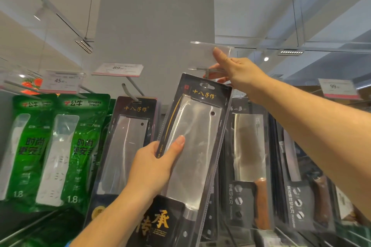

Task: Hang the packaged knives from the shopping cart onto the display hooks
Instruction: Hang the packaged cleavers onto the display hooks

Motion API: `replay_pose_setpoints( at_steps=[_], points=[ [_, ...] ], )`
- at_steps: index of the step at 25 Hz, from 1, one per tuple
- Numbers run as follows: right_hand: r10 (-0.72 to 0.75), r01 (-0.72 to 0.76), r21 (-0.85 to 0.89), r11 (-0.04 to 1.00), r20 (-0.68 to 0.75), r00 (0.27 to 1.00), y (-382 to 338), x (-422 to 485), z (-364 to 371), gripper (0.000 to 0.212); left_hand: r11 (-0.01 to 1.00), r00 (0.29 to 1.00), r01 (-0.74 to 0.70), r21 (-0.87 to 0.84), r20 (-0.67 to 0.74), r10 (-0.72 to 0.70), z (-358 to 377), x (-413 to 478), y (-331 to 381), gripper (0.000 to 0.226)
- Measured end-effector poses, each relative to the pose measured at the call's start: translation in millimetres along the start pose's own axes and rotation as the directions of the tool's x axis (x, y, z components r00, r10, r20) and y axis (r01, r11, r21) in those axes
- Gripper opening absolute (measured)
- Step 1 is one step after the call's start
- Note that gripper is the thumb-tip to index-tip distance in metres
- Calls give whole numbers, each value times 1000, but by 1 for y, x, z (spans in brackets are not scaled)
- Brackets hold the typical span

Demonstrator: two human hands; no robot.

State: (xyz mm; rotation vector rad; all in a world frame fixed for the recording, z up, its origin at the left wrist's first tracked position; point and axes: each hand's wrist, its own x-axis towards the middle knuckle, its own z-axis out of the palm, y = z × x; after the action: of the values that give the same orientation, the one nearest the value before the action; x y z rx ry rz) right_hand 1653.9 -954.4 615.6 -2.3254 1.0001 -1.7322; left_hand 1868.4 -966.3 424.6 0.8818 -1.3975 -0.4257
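Packaged knife (192, 146), tilted with its hanging slot just under the display hook (208, 70), is gripped at its left edge by the left hand (152, 166), while the right hand (236, 72) closes its fingers round that hook, forefinger raising the clear label holder (204, 52), hung knife packs (128, 146) on either side.

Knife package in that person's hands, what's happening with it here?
A person is stocking a shop display. Their left hand grips a packaged cleaver, tilted, its hang hole just under the display hook. Their right hand holds the hook's tip, forefinger propping the clear tag holder up. The package is not yet on the hook. More packaged knives hang alongside.
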Motion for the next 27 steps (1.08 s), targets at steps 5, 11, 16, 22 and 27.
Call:
replay_pose_setpoints(
  at_steps=[5, 11, 16, 22, 27],
  points=[
    [37, -37, 24, 999, 4, 999, 0, 3, 0, 55, 997, 998, 64, 43, -18, -63, 1, 11, -1, 76],
    [28, -27, 57, 998, -21, 999, 5, 4, 9, 46, 994, 999, 33, 106, -40, -29, 17, 16, -20, 90],
    [40, -37, 73, 997, -43, 998, 6, -1, 10, 43, 966, 969, 245, -85, 48, -241, 47, 38, -38, 102],
    [46, -46, 11, 999, -50, 998, 5, -7, 8, 49, 936, 937, 347, -65, 63, -343, 78, 47, -45, 100],
    [-7, 6, -17, 1000, -97, 995, 5, -22, 8, 43, 936, 941, 320, 146, 61, -332, 63, 45, -50, 78]
  ],
)
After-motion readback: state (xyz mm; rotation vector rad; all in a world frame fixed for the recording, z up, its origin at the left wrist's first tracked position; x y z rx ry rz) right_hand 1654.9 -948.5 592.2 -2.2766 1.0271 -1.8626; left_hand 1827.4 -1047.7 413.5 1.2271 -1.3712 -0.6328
